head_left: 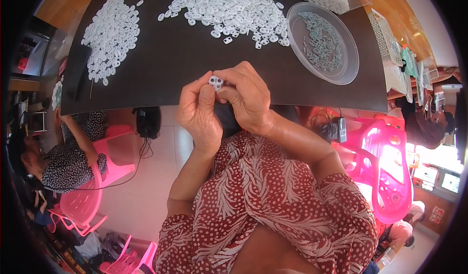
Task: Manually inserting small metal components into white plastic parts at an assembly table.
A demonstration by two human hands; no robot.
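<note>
My left hand (pixel 197 110) and my right hand (pixel 246 96) meet at the near edge of a black table (pixel 185 64). Both pinch one small white plastic piece with two holes (pixel 215 82) between their fingertips. A large heap of the same white pieces (pixel 229 10) lies at the far middle of the table. Another spread of white pieces (pixel 111 32) lies at the far left. A clear round plastic dish (pixel 322 42) at the right holds many small grey-green pins.
A dark flat object (pixel 77 71) lies on the table's left edge. Pink plastic chairs stand at the left (pixel 92 196) and right (pixel 390 176). A seated person in a black-and-white patterned top (pixel 68 162) is at the left. White perforated trays (pixel 390 45) are at the right.
</note>
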